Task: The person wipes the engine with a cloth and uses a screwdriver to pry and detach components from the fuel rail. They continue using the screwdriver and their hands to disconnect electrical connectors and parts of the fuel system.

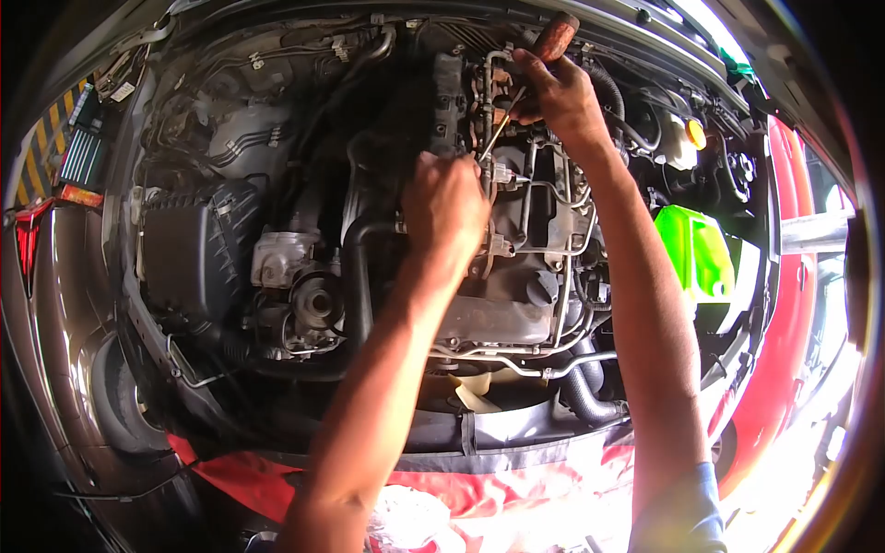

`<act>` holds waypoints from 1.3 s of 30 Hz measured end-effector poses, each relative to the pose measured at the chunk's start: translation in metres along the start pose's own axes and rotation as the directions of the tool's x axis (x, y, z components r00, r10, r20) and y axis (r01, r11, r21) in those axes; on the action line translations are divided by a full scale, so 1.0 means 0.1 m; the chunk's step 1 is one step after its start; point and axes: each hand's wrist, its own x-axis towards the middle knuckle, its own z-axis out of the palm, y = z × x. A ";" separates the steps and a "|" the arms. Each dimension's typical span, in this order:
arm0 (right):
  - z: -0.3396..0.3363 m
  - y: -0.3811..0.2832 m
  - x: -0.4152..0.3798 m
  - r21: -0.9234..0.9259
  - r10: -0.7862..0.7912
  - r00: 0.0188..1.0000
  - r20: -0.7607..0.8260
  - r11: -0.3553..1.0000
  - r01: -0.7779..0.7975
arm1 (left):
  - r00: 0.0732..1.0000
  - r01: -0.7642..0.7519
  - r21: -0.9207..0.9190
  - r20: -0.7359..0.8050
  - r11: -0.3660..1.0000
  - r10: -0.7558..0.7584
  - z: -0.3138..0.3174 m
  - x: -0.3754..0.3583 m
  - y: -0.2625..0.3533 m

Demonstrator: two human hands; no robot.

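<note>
My right hand [567, 101] is closed around what looks like a screwdriver with a worn reddish-brown handle [557, 37], whose butt sticks out above the fingers. The thin metal shaft [502, 127] slants down and left over the engine [502, 304] toward my left hand [447, 203]. That hand is closed, fingers curled down beside the metal rail and a row of connectors [502, 173]. Its fingertips are hidden behind the knuckles, so what they grip does not show.
Hoses and pipes [553, 371] cross the engine's front. A black box [189, 253] sits at left; a bright green container [696, 253] and a yellow-capped reservoir [687, 136] are at right. Red cloth [516, 484] covers the front edge. A dark vehicle [69, 341] stands alongside at left.
</note>
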 end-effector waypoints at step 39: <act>-0.71 0.73 -2.48 0.856 -0.043 0.961 -0.273 0.446 0.262 | 1.000 -0.030 -0.234 -0.001 0.972 0.030 0.03 0.17 -0.29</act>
